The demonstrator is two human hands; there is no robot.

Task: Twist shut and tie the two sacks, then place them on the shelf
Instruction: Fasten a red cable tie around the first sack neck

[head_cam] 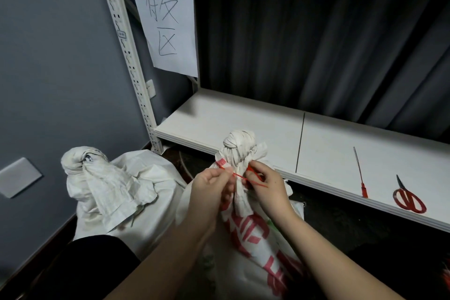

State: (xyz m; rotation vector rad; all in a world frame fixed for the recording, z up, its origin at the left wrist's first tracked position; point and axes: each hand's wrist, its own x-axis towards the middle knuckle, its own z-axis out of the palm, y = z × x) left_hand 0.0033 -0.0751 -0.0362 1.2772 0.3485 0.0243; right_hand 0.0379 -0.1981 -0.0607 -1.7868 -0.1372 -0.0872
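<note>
My left hand (211,184) and right hand (264,181) each pinch an end of a red zip tie (239,176) looped round the twisted neck of the printed sack (253,231), which stands just in front of the shelf (243,119). The tie does not look cinched; I judge this sack twisted but not yet tied. The plain sack (117,187), left of the printed sack, is twisted, with no tie visible. A spare tie (360,173) and red scissors (409,198) lie on the shelf. Neither sack is shelved.
</note>
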